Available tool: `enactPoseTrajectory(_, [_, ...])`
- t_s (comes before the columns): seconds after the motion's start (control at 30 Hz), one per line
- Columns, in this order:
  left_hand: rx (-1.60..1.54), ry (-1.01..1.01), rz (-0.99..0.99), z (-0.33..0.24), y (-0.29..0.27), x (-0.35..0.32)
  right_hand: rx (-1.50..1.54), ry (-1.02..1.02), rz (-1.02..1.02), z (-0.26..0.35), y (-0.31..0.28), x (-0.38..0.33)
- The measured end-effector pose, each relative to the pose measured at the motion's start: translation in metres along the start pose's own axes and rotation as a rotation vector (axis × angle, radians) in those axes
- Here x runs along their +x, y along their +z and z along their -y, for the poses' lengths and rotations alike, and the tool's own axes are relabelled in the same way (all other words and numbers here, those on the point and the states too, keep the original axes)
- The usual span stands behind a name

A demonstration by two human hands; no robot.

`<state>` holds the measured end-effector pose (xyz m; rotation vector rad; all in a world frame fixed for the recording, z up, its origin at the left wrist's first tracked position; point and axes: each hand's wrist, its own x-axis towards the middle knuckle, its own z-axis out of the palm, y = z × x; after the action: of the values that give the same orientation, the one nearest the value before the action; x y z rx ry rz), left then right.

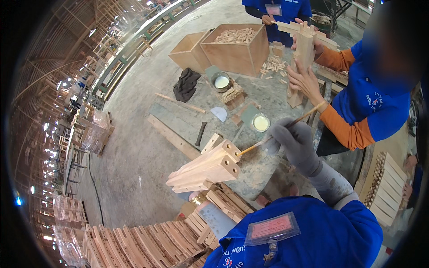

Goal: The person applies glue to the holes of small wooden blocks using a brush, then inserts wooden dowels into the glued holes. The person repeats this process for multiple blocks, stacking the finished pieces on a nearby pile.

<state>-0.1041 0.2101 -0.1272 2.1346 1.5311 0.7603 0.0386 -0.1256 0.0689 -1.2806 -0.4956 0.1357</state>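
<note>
My right hand (292, 140), in a grey glove, is closed round a thin brush (257, 145). Its yellowish tip touches the drilled end of one of several pale wooden pieces (205, 167). These pieces lie side by side, with round holes in their right-hand ends. My left hand (187, 195) is at their near side, mostly hidden by them; it seems to grip them from below, though its fingers do not show. Beyond the brush tip stands a cup of pale creamy liquid (260, 123). A dark-handled hammer (201, 133) lies to the left of it.
A second pot of pale liquid (221, 82) stands farther back, near a dark cloth (187, 85). A plywood box (234, 47) holds many dowels, with loose ones (273, 67) beside it. A co-worker (375, 94) at the right handles wooden parts. Stacked slats (147, 243) stand at the near left.
</note>
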Motion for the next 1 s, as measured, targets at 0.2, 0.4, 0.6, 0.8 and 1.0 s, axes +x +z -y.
enactPoseTrajectory(0.2, [-0.009, -0.020, -0.028, 0.009, -0.006, -0.004, -0.289, -0.014, -0.153, -0.065, -0.035, 0.041])
enactPoseTrajectory(0.4, [-0.056, -0.010, -0.012, 0.002, -0.009, -0.001, -0.878, -0.121, -0.061, -0.210, -0.079, 0.054])
enactPoseTrajectory(0.6, [-0.122, -0.049, -0.014, 0.006, -0.017, 0.000, -0.845, 0.019, -0.073, -0.241, -0.080, 0.059])
enactPoseTrajectory(0.8, [0.007, -0.044, -0.035, 0.022, -0.018, 0.000, -0.487, 0.223, -0.160, -0.225, -0.069, 0.046])
enactPoseTrajectory(1.0, [0.320, -0.084, 0.023, -0.003, -0.020, -0.001, 0.306, 0.531, -0.480, -0.215, -0.069, 0.029])
